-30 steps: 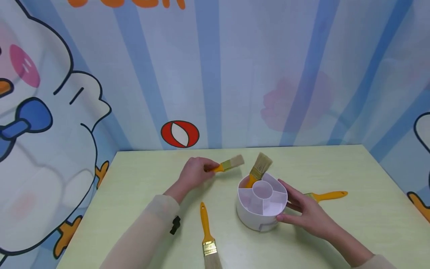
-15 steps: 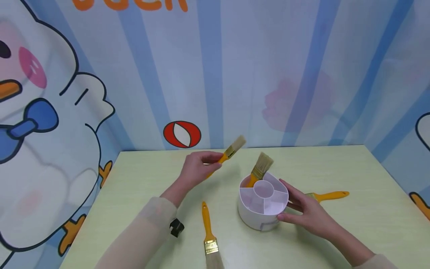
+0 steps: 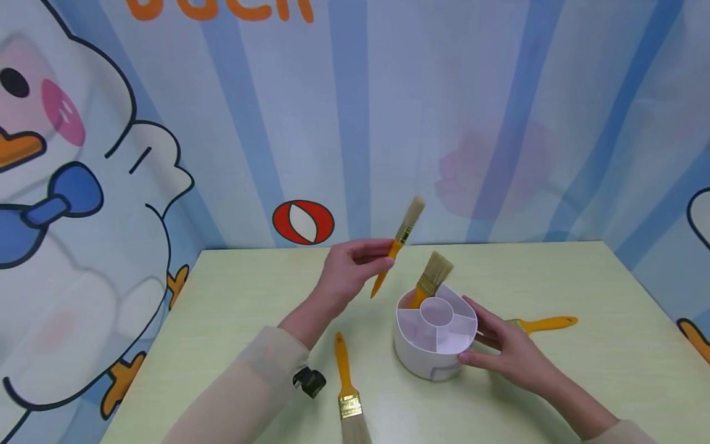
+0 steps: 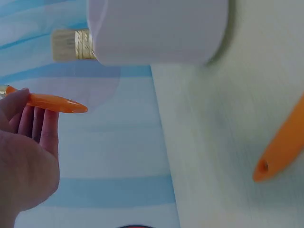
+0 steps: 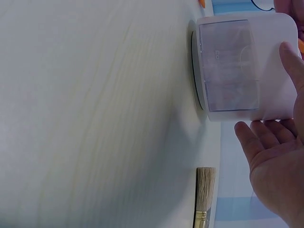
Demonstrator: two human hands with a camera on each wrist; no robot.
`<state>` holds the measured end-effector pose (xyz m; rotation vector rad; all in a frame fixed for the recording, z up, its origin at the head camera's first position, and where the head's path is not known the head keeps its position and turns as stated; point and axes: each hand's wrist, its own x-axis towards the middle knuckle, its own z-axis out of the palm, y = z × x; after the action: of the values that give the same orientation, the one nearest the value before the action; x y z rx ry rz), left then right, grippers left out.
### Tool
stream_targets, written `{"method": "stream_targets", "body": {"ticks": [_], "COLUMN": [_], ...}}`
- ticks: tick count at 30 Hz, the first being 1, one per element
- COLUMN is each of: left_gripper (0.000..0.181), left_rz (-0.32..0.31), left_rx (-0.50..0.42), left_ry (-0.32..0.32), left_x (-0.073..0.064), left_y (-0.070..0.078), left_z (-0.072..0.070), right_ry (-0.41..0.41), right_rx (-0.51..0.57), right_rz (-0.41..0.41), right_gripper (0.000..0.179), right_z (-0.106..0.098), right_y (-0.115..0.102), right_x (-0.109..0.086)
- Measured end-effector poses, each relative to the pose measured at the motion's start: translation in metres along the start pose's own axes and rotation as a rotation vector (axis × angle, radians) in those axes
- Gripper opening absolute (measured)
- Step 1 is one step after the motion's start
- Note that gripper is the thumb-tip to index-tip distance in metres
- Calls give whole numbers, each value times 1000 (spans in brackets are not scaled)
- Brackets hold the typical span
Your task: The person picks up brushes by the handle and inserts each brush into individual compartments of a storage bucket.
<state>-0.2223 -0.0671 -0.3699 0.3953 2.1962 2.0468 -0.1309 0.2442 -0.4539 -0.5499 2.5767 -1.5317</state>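
Observation:
My left hand (image 3: 346, 271) pinches a paintbrush (image 3: 412, 216) by its orange handle, thumb on one side and fingers on the other. The brush is raised off the table, bristles up and handle end down, just left of a round white divided organizer (image 3: 424, 357). A second, wider paintbrush (image 3: 435, 268) leans in the organizer's rear left compartment, bristles up; its lower handle is hidden inside. My right hand (image 3: 516, 354) holds the organizer from the right, thumb on the near wall and fingers around the far side. In the right wrist view its clear front panel (image 5: 230, 66) shows.
One paintbrush (image 3: 345, 370) lies in front, handle pointing away from me, bristles cut off by the lower edge. Another paintbrush (image 3: 549, 324) lies to the right, partly hidden behind my right hand. A cartoon-printed backdrop (image 3: 388, 123) rises at the back edge of the pale table (image 3: 266, 280).
My left hand has lifted the paintbrush from the back of the table, turned it from nearly flat to bristles-up and moved it right, closer to the organizer. The right hand keeps its place.

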Motion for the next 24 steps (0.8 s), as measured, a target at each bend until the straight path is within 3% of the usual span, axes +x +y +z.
{"method": "stream_targets", "body": {"ticks": [5,12,24], "left_gripper": [35,35,29], "left_rz": [-33,-9,-54], "left_rx": [-106,-223,-249], "left_ry": [25,26,29], "left_x": [-4,-9,-13], "left_y": [10,20,22], "left_z": [18,45,76], "right_ry": [17,29,28], "right_rx": [-22,-7,39], "right_rz": [-11,-15,20], "right_gripper": [93,93,95], "right_z": [2,4,5], "right_y": [1,2,1], "right_x": [0,1,0]}}
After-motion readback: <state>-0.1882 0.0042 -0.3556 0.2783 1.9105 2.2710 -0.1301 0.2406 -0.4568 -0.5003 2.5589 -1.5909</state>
